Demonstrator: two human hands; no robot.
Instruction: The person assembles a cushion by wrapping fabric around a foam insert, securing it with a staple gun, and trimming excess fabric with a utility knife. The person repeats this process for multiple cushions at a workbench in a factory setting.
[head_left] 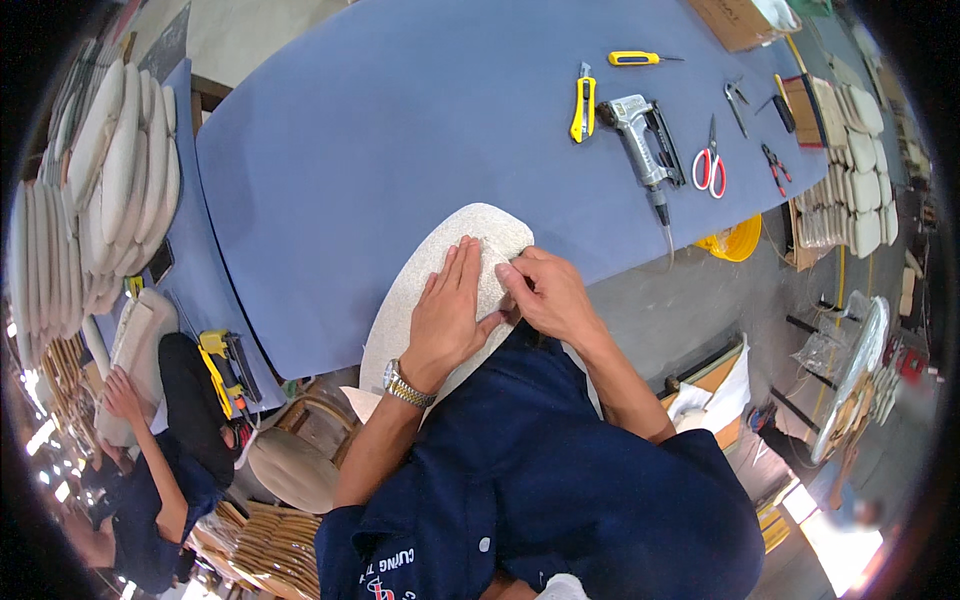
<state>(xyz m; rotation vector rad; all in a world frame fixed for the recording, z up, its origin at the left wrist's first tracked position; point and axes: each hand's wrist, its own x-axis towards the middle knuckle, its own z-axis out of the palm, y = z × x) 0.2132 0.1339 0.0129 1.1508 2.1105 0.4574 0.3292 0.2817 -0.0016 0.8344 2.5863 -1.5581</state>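
A light grey-beige padded seat cushion (405,310) lies over the near edge of the blue-topped table, close to my body. My left hand (452,305) is flat on its upper face, fingers stretched out toward the far end and thumb spread to the right. At the cushion's right edge, my right hand (552,297) has its fingers bent, with thumb and forefinger pinching the covering fabric. The curled fingers partly hide that edge. A metal wristwatch (408,384) is on my left wrist.
On the blue table (330,150) lie a yellow box cutter (583,105), a screwdriver (632,58), a staple gun (632,135) with hose, scissors (710,172) and pliers (776,168). A co-worker's hand (122,395) touches another cushion at left. Stacked cushions (125,165) stand behind.
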